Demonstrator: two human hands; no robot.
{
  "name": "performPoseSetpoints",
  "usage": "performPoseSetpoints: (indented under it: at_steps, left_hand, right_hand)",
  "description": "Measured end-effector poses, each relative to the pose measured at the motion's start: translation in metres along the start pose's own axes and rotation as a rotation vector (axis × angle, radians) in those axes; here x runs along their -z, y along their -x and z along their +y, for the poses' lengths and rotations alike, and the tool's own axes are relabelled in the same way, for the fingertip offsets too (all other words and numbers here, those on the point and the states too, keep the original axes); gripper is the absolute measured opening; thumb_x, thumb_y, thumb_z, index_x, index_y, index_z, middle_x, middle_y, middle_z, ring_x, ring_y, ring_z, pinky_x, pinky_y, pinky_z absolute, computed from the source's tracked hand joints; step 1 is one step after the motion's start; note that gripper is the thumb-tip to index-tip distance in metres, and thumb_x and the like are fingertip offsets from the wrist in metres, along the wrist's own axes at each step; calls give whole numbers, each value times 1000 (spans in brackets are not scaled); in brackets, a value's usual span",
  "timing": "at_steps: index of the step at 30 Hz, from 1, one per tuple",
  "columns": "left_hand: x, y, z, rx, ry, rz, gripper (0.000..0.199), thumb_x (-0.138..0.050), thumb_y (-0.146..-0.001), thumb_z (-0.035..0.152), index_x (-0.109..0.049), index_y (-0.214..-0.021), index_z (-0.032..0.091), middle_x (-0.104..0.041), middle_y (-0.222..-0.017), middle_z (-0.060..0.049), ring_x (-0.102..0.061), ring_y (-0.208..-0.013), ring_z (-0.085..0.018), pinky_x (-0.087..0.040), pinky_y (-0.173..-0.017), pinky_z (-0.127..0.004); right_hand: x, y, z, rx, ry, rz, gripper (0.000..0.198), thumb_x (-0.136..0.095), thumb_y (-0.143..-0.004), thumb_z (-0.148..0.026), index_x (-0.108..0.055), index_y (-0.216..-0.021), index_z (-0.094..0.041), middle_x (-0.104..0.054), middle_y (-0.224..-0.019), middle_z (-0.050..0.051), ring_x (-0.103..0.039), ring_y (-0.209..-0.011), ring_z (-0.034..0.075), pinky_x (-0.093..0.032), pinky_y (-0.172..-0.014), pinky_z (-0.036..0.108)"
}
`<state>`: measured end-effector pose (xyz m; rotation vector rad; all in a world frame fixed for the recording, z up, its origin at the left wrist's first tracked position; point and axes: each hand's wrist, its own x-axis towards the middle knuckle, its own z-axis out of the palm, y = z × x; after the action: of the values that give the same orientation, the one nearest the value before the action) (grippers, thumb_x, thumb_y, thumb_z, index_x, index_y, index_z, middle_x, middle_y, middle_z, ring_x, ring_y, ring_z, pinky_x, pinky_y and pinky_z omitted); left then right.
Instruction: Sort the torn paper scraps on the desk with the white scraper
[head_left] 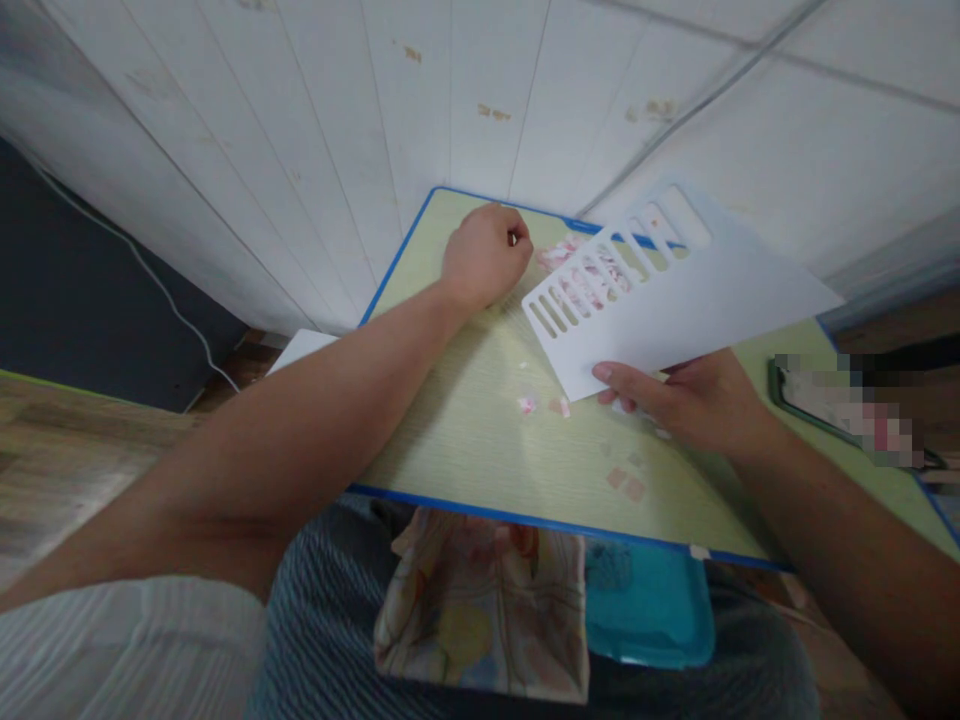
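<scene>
The white slotted sheet [697, 300] is right of centre in the frame, aslant, its far edge overlapping the view of the wall [480, 60]; it looks thin and light, stiff enough to keep flat from a one-sided hold, and probably smooth and a little slippery; the row of slots along its upper-left edge, narrow slits at the left growing to broad openings at the top, leaves slim bridges that I would judge the weakest part, easily bent or torn; the solid area toward the lower edge seems the better place to take hold.

The right hand [697, 400] does so; its forearm enters from the lower right, the thumb lies on top near the sheet's lower corner, and the other fingers are beneath, so the sheet is pinched between them; the left forearm crosses from the lower left to the upper middle, where the left hand [487, 255] is curled over the far part of the table [465, 430]; whether its fingers hold anything I cannot tell; pink printed pieces [559, 250] lie just beside it, and small scraps [626, 484] lie lower right of centre.
</scene>
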<state>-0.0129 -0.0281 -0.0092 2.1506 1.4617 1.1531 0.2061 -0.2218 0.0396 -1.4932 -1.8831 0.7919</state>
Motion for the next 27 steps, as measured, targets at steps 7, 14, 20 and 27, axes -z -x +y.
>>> performPoseSetpoints:
  at_steps: [7,14,20,27]
  left_hand:
    - [3,1,2,23,24,-19,16,-64,-90,21,-77,-88,31,-82,-109,-8,-70,-117,-34,-56,-106,-53]
    - [2,0,1,25,45,-15,17,-65,-89,21,-78,-87,31,-81,-106,-8,-69,-118,-34,-57,-101,-53]
    - [3,0,1,15,6,-6,18,-64,-89,21,-78,-87,32,-81,-105,-8,-70,-116,-33,-57,-103,-52]
    - [3,0,0,13,30,-16,19,-63,-89,19,-77,-85,30,-82,-109,-8,-70,-115,-33,-56,-103,-51]
  right_hand:
    - [-1,5,6,-70,-39,53,49,-86,-96,-61,-69,-62,-30,-74,-64,7,-67,-51,24,-55,-49,40]
    - [-4,4,1,1,-17,12,50,-84,-98,-64,-71,-62,-31,-77,-68,7,-71,-63,26,-65,-63,45]
    - [2,5,4,25,50,46,49,-84,-99,-59,-68,-61,-32,-78,-70,8,-77,-71,30,-66,-67,46]
    - [3,6,7,37,45,48,42,-85,-99,-51,-74,-64,-30,-74,-64,5,-71,-58,25,-60,-59,42]
